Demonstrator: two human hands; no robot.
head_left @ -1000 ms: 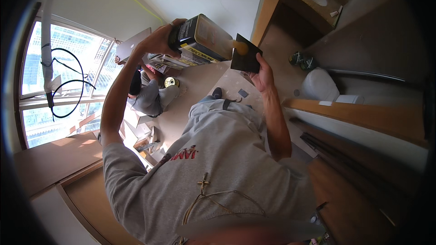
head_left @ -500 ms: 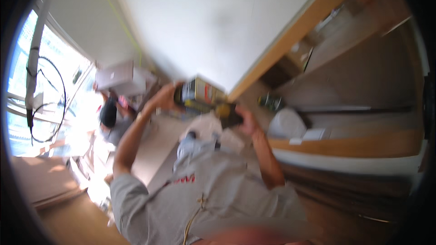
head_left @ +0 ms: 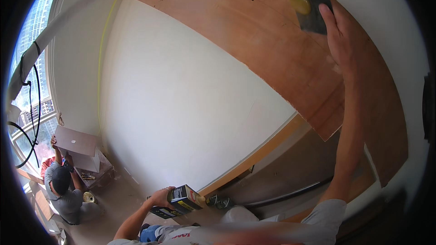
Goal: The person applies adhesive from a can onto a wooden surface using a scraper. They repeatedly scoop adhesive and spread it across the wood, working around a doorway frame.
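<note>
High at the upper right, my right hand (head_left: 340,43) grips a dark, flat spreader (head_left: 318,20), thumb lying across its face. A lump of yellow paste (head_left: 300,4) clings to the spreader, in front of a reddish-brown plywood panel (head_left: 259,27). Whether the spreader touches the wood I cannot tell. Low down, my left hand (head_left: 162,197) is wrapped round a rectangular black and yellow tin (head_left: 182,202), held tilted. Yellowish paste shows at the tin's right end. My right arm stretches up in front of the panel.
A white wall surface (head_left: 181,95) lies below the plywood, edged by a wooden strip (head_left: 254,152). At left a co-worker (head_left: 68,195) crouches by a pale box (head_left: 76,143). A wrapped pipe (head_left: 59,22) with black cables (head_left: 35,104) hangs near the window.
My right hand has risen from beside the tin to the plywood, carrying the spreader with yellow paste. The view has tilted upward; the tin now sits lower in it.
</note>
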